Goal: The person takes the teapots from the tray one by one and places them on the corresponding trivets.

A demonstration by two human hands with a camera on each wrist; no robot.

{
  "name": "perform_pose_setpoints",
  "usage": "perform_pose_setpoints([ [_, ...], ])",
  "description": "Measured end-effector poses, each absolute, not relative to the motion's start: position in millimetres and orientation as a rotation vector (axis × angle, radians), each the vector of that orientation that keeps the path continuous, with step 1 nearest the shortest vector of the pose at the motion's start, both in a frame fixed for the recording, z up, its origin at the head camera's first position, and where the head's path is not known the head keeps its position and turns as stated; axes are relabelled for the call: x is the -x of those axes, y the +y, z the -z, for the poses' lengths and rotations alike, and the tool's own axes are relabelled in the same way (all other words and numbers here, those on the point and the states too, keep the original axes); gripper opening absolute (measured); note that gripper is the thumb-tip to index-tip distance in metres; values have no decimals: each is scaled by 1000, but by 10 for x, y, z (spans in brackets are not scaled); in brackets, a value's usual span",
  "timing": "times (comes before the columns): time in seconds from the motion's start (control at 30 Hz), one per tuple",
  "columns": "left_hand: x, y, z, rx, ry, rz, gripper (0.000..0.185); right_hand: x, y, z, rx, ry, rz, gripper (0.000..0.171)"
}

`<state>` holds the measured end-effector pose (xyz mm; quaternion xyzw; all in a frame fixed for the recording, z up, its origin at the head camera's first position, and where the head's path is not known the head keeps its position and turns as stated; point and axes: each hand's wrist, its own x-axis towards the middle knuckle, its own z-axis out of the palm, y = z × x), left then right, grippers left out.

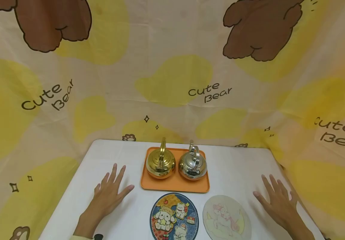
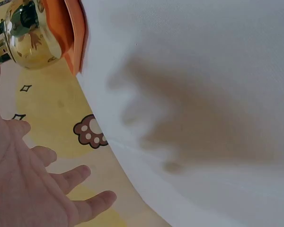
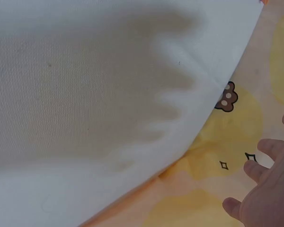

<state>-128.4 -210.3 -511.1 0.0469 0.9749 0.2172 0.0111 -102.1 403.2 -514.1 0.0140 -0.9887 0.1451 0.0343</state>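
A gold kettle (image 1: 160, 162) and a silver kettle (image 1: 192, 164) stand side by side on an orange tray (image 1: 175, 184) at the back middle of a white table (image 1: 235, 166). My left hand (image 1: 111, 190) hovers flat over the table left of the tray, fingers spread, holding nothing. My right hand (image 1: 275, 200) is spread the same way near the table's right edge. In the left wrist view my left hand (image 2: 33, 189) shows with the gold kettle (image 2: 28, 40) and the tray (image 2: 71, 33) beyond it. The right wrist view shows my right hand (image 3: 270, 189) over the tabletop.
Two round mats lie in front of the tray: a blue one with cartoon animals (image 1: 174, 216) and a pale one with a unicorn (image 1: 227, 218). A yellow "Cute Bear" cloth (image 1: 175, 80) hangs behind and around the table.
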Motion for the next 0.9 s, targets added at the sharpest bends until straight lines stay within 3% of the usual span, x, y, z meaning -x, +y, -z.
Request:
perform_pose_setpoints([
  [0.9, 1742, -1677, 5381, -267, 2881, -756, 94, 1016, 4022, 5177, -16, -3045, -421, 86],
])
